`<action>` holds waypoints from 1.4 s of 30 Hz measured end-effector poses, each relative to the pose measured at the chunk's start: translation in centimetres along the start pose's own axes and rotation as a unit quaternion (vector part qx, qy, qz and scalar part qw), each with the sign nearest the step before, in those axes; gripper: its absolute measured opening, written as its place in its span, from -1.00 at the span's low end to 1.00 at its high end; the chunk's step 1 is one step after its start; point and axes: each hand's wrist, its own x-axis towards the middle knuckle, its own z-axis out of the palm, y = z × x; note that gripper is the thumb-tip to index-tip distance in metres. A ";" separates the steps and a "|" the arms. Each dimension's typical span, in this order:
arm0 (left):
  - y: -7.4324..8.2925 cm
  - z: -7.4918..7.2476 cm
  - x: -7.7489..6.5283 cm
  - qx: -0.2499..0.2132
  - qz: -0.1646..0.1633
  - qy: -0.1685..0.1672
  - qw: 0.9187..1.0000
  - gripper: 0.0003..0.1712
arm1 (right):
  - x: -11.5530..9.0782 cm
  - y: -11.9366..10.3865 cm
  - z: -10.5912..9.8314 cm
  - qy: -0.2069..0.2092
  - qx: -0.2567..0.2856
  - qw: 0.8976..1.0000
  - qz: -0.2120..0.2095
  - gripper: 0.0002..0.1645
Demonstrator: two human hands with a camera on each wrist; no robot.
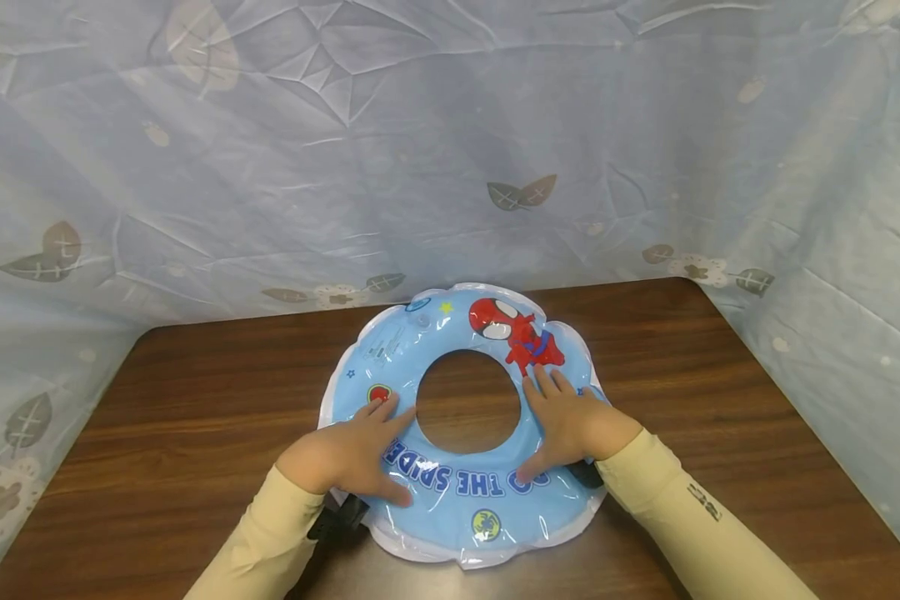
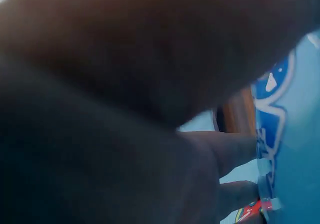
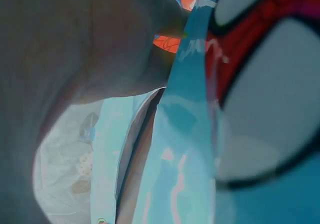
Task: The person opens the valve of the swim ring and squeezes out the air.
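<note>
Swim ring, glossy blue, white-edged
Round, face up; left hand, right hand rest atop, fingers spread, gripping nothing.

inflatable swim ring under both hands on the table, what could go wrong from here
The glossy swim ring might slide on the table, since the left hand and right hand only rest on top, fingers spread. The black wrist device by its white rim could rub or snag it; whether they touch is unclear.
</note>
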 end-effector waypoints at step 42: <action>0.2 0.7 0.6 0.054 0.020 0.083 0.995 0.02 | -0.6 1.1 -1.4 0.039 0.021 0.999 -0.026 0.54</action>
